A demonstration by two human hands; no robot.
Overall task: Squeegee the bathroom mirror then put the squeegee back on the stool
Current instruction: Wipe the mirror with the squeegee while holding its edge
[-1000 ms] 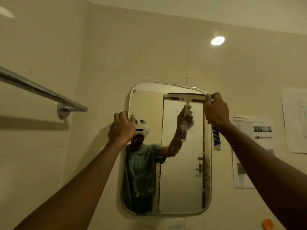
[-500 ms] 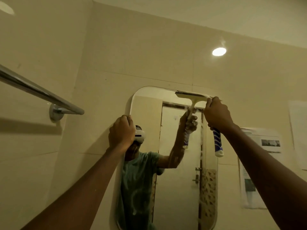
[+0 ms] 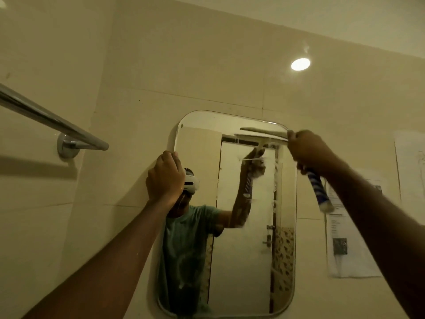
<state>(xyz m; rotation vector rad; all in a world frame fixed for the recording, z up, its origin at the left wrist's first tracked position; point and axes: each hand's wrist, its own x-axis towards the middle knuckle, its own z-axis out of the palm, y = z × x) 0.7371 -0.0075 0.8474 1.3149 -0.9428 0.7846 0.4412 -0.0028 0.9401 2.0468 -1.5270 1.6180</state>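
A rounded rectangular mirror (image 3: 243, 249) hangs on the beige tiled wall. My right hand (image 3: 309, 149) grips the squeegee (image 3: 264, 132), whose pale blade lies flat against the glass near the mirror's top right corner. Its blue-and-white handle (image 3: 318, 191) sticks out below my fist. My left hand (image 3: 164, 177) is closed around the mirror's left edge, near the upper corner. Foam streaks show on the glass below the blade. The stool is out of view.
A chrome towel rail (image 3: 53, 122) juts from the left wall at head height. Printed paper sheets (image 3: 349, 238) are stuck to the wall right of the mirror. A round ceiling light (image 3: 300, 64) glows above.
The view has tilted and drawn closer to the mirror. The squeegee blade has shifted slightly along the mirror's top right edge. My left hand keeps its hold on the mirror's edge.
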